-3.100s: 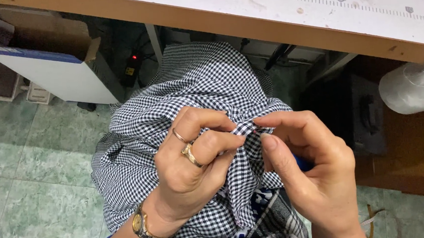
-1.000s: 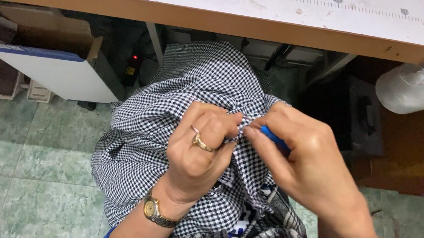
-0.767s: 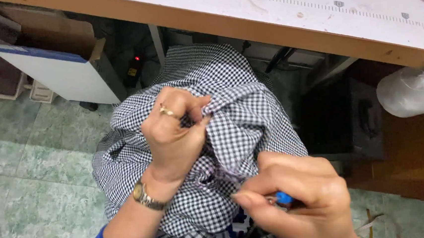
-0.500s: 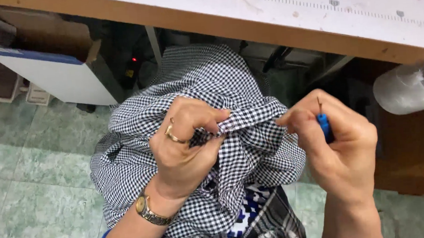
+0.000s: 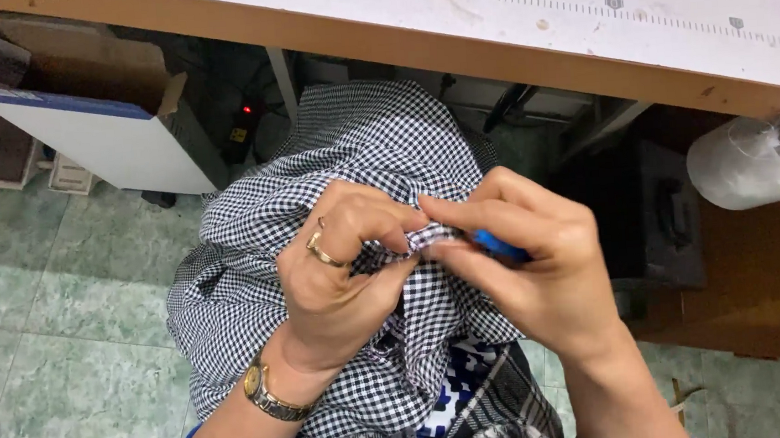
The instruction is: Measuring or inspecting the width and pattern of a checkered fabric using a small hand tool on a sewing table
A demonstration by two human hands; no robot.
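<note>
Both hands meet over a bundle of black-and-white gingham cotton cloth (image 5: 358,148) heaped in the person's lap. The left hand (image 5: 344,277), with two gold rings and a gold wristwatch (image 5: 270,394) on its wrist, has thumb and fingers pressed together on a small bunched fold of that cloth. The right hand (image 5: 531,269) comes in from the other side, its fingertips pinched on the same fold, touching the left fingertips right at the pinch. Tucked inside the right fingers, just behind the pinch, is a small blue plastic tool (image 5: 500,244); only a sliver shows, so I cannot tell what kind it is.

Below the pinch the cloth hangs down over a darker plaid and blue-patterned fabric (image 5: 477,414). Above and beyond the pinch runs the wooden-edged white worktable (image 5: 451,50) with ruler marks. Well off to the right of the grip, a roll of clear plastic film (image 5: 752,166) sits under the table edge. Far to the left stands a white cardboard box (image 5: 101,143) on the green tiled floor (image 5: 60,343).
</note>
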